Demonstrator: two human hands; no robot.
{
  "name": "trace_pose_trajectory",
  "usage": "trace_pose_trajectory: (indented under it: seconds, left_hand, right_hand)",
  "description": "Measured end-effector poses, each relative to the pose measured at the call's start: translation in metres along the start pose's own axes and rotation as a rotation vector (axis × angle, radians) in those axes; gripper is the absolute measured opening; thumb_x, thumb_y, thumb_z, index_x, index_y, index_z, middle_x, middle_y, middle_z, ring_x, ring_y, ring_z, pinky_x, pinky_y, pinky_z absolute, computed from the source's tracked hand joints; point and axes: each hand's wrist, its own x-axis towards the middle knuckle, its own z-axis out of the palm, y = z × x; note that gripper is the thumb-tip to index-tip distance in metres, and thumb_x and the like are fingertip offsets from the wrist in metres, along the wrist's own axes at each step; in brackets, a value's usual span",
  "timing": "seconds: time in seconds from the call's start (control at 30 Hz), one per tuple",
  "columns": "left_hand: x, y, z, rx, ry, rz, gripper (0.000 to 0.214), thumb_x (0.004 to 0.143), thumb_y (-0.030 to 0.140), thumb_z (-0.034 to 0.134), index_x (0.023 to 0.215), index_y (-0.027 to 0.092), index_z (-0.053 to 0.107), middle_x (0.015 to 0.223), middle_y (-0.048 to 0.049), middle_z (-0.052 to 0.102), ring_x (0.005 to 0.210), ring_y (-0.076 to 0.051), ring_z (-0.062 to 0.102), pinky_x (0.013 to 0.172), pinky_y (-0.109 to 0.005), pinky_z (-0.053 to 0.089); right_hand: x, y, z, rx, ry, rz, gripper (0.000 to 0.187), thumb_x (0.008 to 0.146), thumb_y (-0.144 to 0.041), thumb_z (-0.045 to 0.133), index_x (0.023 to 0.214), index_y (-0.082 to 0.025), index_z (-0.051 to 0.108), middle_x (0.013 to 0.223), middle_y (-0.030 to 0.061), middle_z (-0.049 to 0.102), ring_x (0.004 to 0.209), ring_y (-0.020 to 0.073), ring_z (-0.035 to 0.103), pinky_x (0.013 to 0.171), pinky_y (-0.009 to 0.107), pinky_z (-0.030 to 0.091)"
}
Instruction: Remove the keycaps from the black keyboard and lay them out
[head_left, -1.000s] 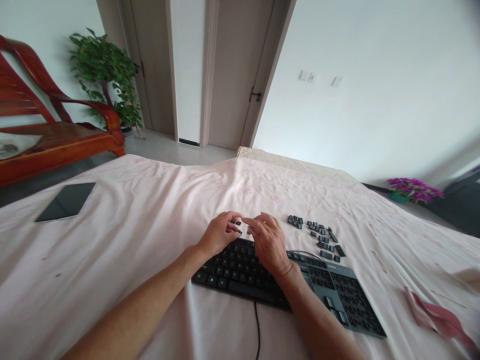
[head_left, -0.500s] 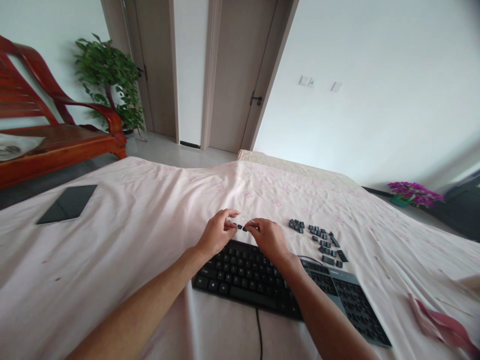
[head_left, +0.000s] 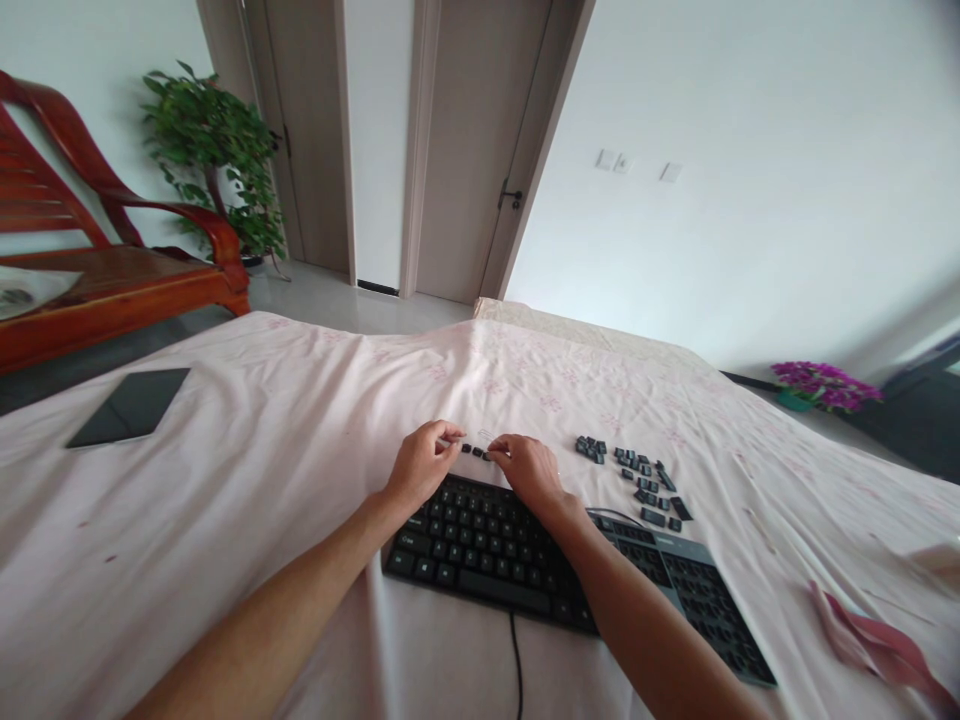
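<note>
My left hand [head_left: 426, 462] is closed in a pinch just above the top left corner of a black keyboard [head_left: 487, 545]; whatever it may hold is too small to make out. Right of its fingertips, a short row of black keycaps [head_left: 477, 452] lies on the pink cloth. My right hand [head_left: 529, 470] pinches the keycap [head_left: 487, 457] at the right end of that row. A thin wire loop [head_left: 484, 435] shows beside its fingertips; I cannot tell whether it is held. My right forearm crosses the keyboard and hides part of it.
Several loose keycaps [head_left: 637, 465] lie to the right. Below them, a second keyboard [head_left: 712, 610] has many keys off. A dark tablet [head_left: 129, 407] rests at far left, a pink ribbon [head_left: 874, 645] at far right. A black cable [head_left: 517, 660] runs toward me.
My left hand has drawn back slightly left, its fingers closing together, and the keycap row now shows more fully between the hands. My right hand has stayed at the row's right end.
</note>
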Motion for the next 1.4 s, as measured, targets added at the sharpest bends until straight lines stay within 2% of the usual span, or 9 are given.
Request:
trace_pose_trajectory:
  seconds: [0.2,0.33,0.4,0.5,0.67,0.9,1.07,1.2,1.4]
  left_hand:
    - [0.0,0.004,-0.001,0.006,-0.063,0.026,0.021,0.086,0.028,0.051,0.092,0.019,0.069,0.09,-0.0015,0.072,0.072,-0.014,0.066,0.07,-0.024,0.05]
    - [-0.002,0.013,-0.001,0.047,-0.128,0.064,0.02,0.086,0.028,0.052,0.091,0.021,0.071,0.09,-0.001,0.073,0.078,-0.015,0.066,0.071,-0.024,0.049]
    - [-0.003,0.017,-0.001,0.07,-0.173,0.065,0.02,0.085,0.026,0.053,0.091,0.022,0.071,0.087,-0.0008,0.073,0.078,-0.016,0.066,0.071,-0.024,0.049]
    - [-0.003,0.024,0.0,0.09,-0.249,0.08,0.019,0.084,0.024,0.054,0.091,0.021,0.072,0.088,-0.0014,0.073,0.081,-0.017,0.066,0.073,-0.025,0.049]
    - [0.003,0.032,0.008,0.139,-0.343,0.1,0.019,0.08,0.021,0.057,0.09,0.021,0.073,0.092,-0.0026,0.074,0.088,-0.018,0.066,0.08,-0.026,0.049]
    - [-0.003,0.033,0.027,0.122,-0.39,0.141,0.021,0.08,0.019,0.055,0.091,0.021,0.073,0.091,-0.0009,0.074,0.087,-0.017,0.066,0.079,-0.025,0.048]
    - [-0.007,0.029,0.029,0.102,-0.443,0.143,0.02,0.08,0.022,0.057,0.091,0.021,0.073,0.091,-0.0007,0.074,0.085,-0.017,0.066,0.078,-0.025,0.047]
    - [-0.006,0.025,0.027,0.153,-0.459,0.188,0.015,0.08,0.021,0.057,0.085,0.021,0.072,0.085,-0.0004,0.072,0.08,-0.017,0.064,0.073,-0.025,0.045]
    - [-0.005,0.021,0.027,0.179,-0.524,0.23,0.009,0.078,0.018,0.059,0.079,0.02,0.068,0.08,0.0009,0.069,0.078,-0.016,0.062,0.07,-0.023,0.041]
  right_hand:
    - [-0.005,0.0,-0.013,0.072,0.097,-0.058,0.036,0.099,-0.033,0.038,0.085,-0.019,0.068,0.087,0.0069,0.071,0.085,0.02,0.064,0.073,0.028,0.042]
    - [-0.017,0.001,-0.036,0.217,0.21,-0.22,0.042,0.101,-0.033,0.03,0.091,-0.023,0.069,0.088,0.004,0.069,0.087,0.0197,0.06,0.083,0.032,0.041]
    - [-0.024,0.003,-0.045,0.267,0.23,-0.232,0.042,0.101,-0.036,0.031,0.093,-0.025,0.071,0.083,0.0032,0.066,0.083,0.0195,0.059,0.081,0.032,0.041]
    - [-0.033,0.007,-0.047,0.445,0.188,-0.189,0.04,0.1,-0.038,0.033,0.1,-0.024,0.07,0.077,0.0026,0.062,0.074,0.0171,0.058,0.07,0.029,0.043]
    - [-0.043,0.01,-0.038,0.681,0.024,-0.116,0.028,0.094,-0.034,0.046,0.108,-0.02,0.066,0.086,0.0028,0.067,0.07,0.0147,0.058,0.063,0.025,0.045]
    - [-0.05,0.012,-0.036,0.674,0.035,-0.144,0.027,0.094,-0.033,0.046,0.084,-0.017,0.065,0.076,0.0013,0.063,0.065,0.0128,0.054,0.061,0.024,0.042]
    - [-0.051,0.01,-0.035,0.671,0.023,-0.166,0.024,0.093,-0.03,0.046,0.081,-0.018,0.063,0.079,0.0016,0.065,0.072,0.0144,0.058,0.068,0.025,0.045]
    - [-0.05,0.006,-0.033,0.644,0.045,-0.262,0.022,0.092,-0.028,0.049,0.077,-0.019,0.062,0.079,0.0022,0.065,0.077,0.0159,0.059,0.075,0.027,0.046]
    - [-0.046,0.005,-0.032,0.559,-0.004,-0.293,0.027,0.094,-0.03,0.046,0.076,-0.019,0.064,0.075,0.0019,0.065,0.075,0.0162,0.061,0.073,0.026,0.046]
